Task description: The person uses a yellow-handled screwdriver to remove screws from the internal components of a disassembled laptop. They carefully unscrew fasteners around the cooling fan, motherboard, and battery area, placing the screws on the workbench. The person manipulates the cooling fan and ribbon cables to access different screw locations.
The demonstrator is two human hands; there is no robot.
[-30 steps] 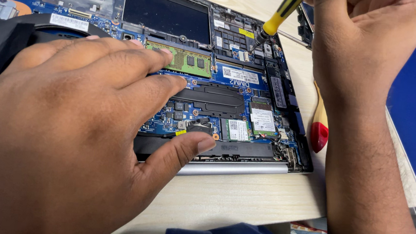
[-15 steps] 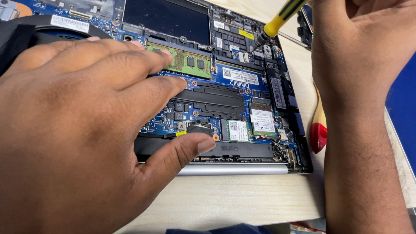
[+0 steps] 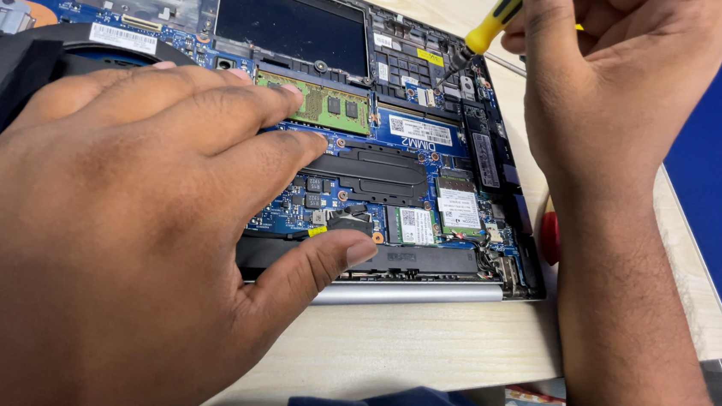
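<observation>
Bracing the opened laptop [image 3: 399, 159] flat on the surface [image 3: 418, 353], the left hand [image 3: 126, 236] is laid with fingers spread; the yellow-handled screwdriver [image 3: 493, 17], pinched in the right hand [image 3: 619, 86], is best kept upright with its tip seated squarely near the top right corner.

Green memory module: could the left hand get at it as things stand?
Probably yes. The left hand lies flat on the open laptop, fingertips at the green memory module; nothing covers it.
</observation>
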